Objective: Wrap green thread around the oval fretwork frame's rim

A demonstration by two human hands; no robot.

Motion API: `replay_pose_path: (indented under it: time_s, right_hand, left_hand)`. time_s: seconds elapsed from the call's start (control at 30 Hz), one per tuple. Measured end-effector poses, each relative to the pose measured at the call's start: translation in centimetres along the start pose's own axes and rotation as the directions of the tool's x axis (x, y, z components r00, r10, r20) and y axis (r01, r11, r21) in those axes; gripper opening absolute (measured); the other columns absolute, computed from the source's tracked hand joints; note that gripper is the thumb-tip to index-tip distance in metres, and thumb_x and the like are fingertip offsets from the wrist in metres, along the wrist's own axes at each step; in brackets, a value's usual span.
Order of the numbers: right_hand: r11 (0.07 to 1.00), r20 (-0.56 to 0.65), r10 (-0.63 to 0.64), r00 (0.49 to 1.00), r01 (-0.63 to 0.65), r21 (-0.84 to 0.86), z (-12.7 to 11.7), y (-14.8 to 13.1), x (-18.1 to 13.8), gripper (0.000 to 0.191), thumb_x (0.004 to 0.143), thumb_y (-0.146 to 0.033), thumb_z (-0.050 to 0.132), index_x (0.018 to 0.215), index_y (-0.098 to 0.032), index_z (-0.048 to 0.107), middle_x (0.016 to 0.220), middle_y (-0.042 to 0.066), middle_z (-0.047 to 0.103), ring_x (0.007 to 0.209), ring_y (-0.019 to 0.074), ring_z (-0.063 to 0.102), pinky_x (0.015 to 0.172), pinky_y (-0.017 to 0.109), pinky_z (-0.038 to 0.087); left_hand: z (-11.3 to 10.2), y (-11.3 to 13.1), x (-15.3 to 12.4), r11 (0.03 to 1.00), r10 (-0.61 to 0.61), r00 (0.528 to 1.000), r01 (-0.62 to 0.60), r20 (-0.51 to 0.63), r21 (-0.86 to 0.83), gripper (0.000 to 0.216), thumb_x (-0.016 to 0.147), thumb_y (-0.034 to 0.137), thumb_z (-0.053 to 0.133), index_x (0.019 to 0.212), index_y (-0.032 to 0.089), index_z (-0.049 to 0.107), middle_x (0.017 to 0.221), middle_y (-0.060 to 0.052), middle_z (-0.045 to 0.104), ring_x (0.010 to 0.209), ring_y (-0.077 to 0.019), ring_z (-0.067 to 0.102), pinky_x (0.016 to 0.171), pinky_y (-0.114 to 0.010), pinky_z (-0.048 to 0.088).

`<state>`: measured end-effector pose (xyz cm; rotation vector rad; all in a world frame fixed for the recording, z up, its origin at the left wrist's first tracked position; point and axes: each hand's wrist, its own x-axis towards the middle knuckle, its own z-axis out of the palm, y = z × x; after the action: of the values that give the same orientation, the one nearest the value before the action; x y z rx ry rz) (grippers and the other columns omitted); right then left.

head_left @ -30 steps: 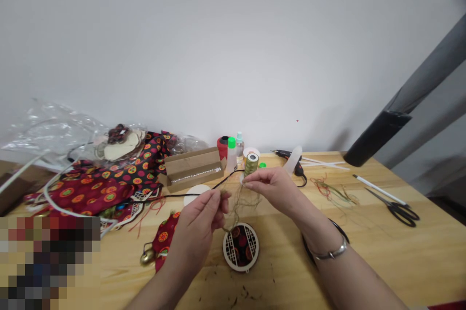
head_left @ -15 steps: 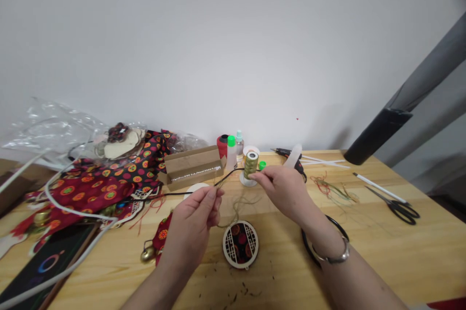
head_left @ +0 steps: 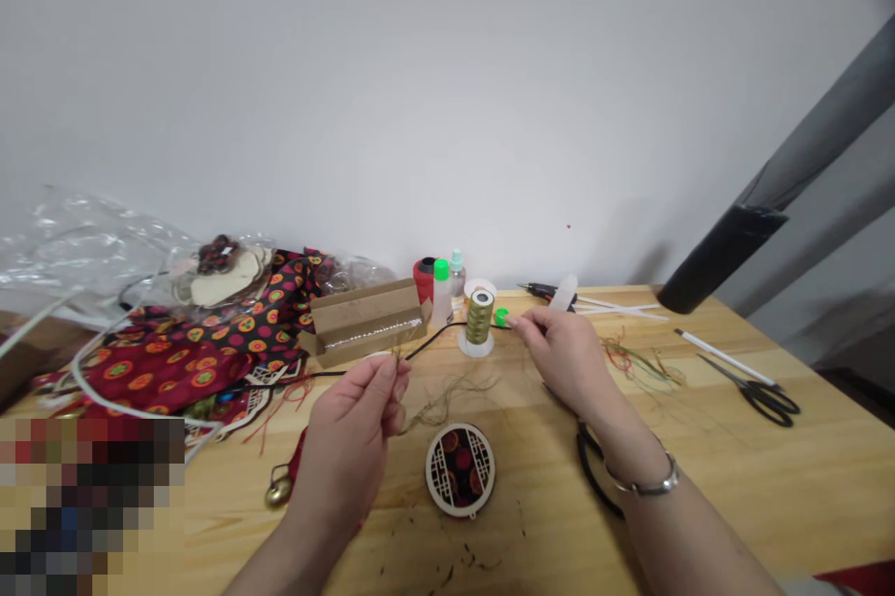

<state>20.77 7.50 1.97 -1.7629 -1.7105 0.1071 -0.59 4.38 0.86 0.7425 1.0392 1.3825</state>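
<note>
My left hand (head_left: 356, 414) is closed in a pinch on a bunch of olive-gold threads (head_left: 447, 395) that trail to the right over the wooden table (head_left: 734, 475). My right hand (head_left: 566, 358) pinches a thin strand close to the gold thread spool (head_left: 479, 318), just right of it. A round wooden lattice disc with red patterned fabric (head_left: 461, 469) lies on the table below and between both hands. A black ring (head_left: 594, 475) lies under my right wrist, which wears a metal bracelet.
Red patterned fabric (head_left: 182, 353) and plastic bags pile at the left. A cardboard box (head_left: 367, 321), small bottles (head_left: 442, 293) and a red spool stand at the back. A glue gun (head_left: 559, 296), loose threads, white sticks and scissors (head_left: 759, 395) lie to the right. A small bell (head_left: 278, 490) rests near my left arm.
My hands have drawn apart: the right moved right past the spool, the left moved left, stretching the thread between them.
</note>
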Motion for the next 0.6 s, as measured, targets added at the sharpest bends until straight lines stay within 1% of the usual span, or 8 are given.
replay_pose_path:
  time_s: [0.1,0.17,0.23,0.3,0.4,0.5,0.57,0.6]
  right_hand:
    - [0.999,-0.082,0.054,0.995,-0.054,0.006,0.0,1.1,0.4,0.022,0.084,-0.028,0.049,0.075,-0.018,0.066,0.065,0.003,0.064,0.059,0.0173,0.054,0.055,0.026,0.034]
    - [0.996,-0.137,0.079,0.987,-0.071,0.059,-0.4,1.4,0.5,0.019,0.083,-0.026,0.049,0.085,-0.017,0.065,0.071,0.004,0.064,0.063,0.0173,0.055,0.059,0.026,0.037]
    - [0.985,-0.158,0.098,0.983,-0.074,0.155,-0.9,1.2,0.4,0.019,0.083,-0.029,0.049,0.080,-0.017,0.063,0.062,0.000,0.059,0.058,0.0153,0.051,0.057,0.025,0.036]
    - [0.967,-0.134,0.089,0.987,-0.054,0.247,-1.4,0.6,0.0,0.022,0.083,-0.032,0.048,0.069,-0.018,0.059,0.053,-0.003,0.049,0.052,0.0130,0.045,0.053,0.024,0.033]
    - [0.926,-0.056,0.064,0.996,-0.038,0.376,-1.4,-0.7,-1.0,0.033,0.085,-0.033,0.045,0.055,-0.019,0.045,0.048,-0.006,0.035,0.048,0.0104,0.035,0.049,0.023,0.027]
    - [0.823,0.099,0.050,0.994,-0.097,0.559,-0.5,-2.2,-2.2,0.045,0.084,-0.040,0.047,0.045,-0.020,0.034,0.046,-0.007,0.026,0.045,0.0084,0.026,0.045,0.023,0.024]
    - [0.742,0.244,0.001,0.970,-0.164,0.650,0.2,-3.2,-3.0,0.040,0.077,-0.038,0.058,0.045,-0.018,0.044,0.046,-0.006,0.034,0.046,0.0082,0.032,0.046,0.023,0.028]
    - [0.706,0.304,-0.031,0.952,-0.194,0.681,0.6,-3.6,-3.3,0.030,0.073,-0.034,0.063,0.050,-0.017,0.055,0.049,-0.005,0.043,0.049,0.0089,0.038,0.049,0.023,0.033]
  left_hand:
    - [-0.1,0.1,0.1,1.000,-0.004,0.999,0.004,-0.033,-0.014,0.019,0.063,0.030,0.076,0.065,0.014,0.067,0.052,0.006,0.044,0.045,-0.0038,0.032,0.037,-0.011,0.024]
    - [-0.1,0.1,0.1,1.000,-0.013,0.999,0.012,-0.035,-0.017,0.019,0.063,0.029,0.076,0.066,0.014,0.067,0.054,0.005,0.046,0.046,-0.0039,0.033,0.038,-0.011,0.025]
    - [0.1,0.0,0.1,1.000,-0.013,1.000,0.013,-0.027,-0.018,0.019,0.063,0.030,0.076,0.065,0.013,0.067,0.055,0.004,0.048,0.047,-0.0041,0.033,0.038,-0.012,0.025]
    - [0.3,0.0,0.0,1.000,-0.012,1.000,0.012,-0.010,-0.013,0.019,0.063,0.030,0.076,0.065,0.013,0.066,0.055,0.004,0.048,0.046,-0.0039,0.032,0.038,-0.012,0.024]
    - [0.6,-0.2,-0.2,1.000,-0.026,1.000,0.026,0.013,0.004,0.020,0.064,0.031,0.075,0.065,0.013,0.067,0.055,0.004,0.047,0.046,-0.0039,0.033,0.038,-0.013,0.023]
    - [0.7,-0.7,-0.3,0.999,-0.035,0.998,0.035,0.043,0.014,0.020,0.067,0.032,0.073,0.069,0.013,0.069,0.058,0.003,0.050,0.048,-0.0041,0.036,0.039,-0.013,0.025]
    - [0.7,-0.9,-0.4,0.999,-0.037,0.997,0.035,0.062,0.027,0.019,0.069,0.032,0.072,0.071,0.014,0.069,0.059,0.003,0.050,0.048,-0.0041,0.035,0.040,-0.013,0.026]
    - [0.7,-1.0,-0.4,0.999,-0.041,0.997,0.039,0.069,0.034,0.018,0.070,0.032,0.071,0.071,0.014,0.069,0.058,0.003,0.050,0.048,-0.0042,0.035,0.040,-0.013,0.026]
